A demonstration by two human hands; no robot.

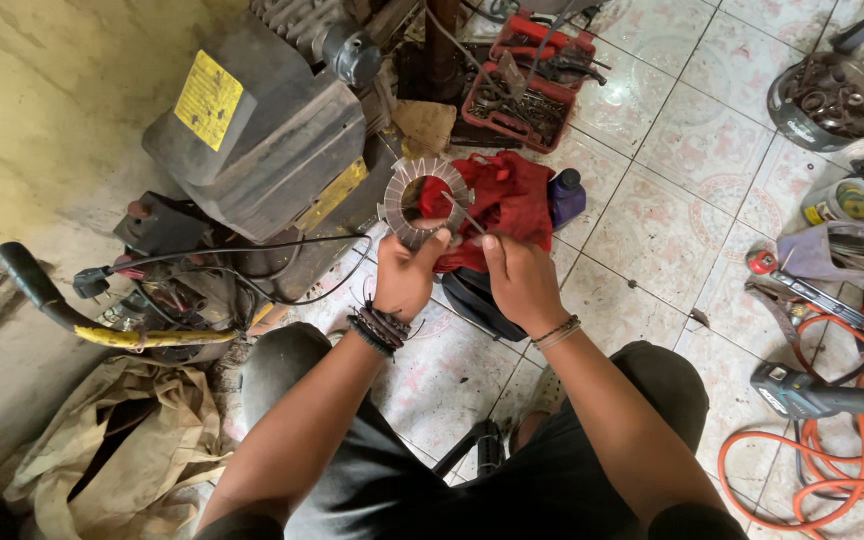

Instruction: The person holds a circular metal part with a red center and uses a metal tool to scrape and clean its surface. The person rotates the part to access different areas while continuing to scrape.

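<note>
Slotted metal ring core (424, 203), held above the tiled floor (672, 160): left hand (404, 277) closed on its lower rim; right hand (518, 277) pinches a thin tool (464, 214) at the slots. Slot-cleaning appears under way; next, likely steady rotation of the ring. Red rag (507, 200) lies behind.

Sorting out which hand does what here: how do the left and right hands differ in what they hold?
The left hand grips the toothed metal ring by its lower rim; the right hand pinches a thin pointed tool aimed at the ring. The left wrist wears dark bands, the right a thinner one. Both are bare.
</note>
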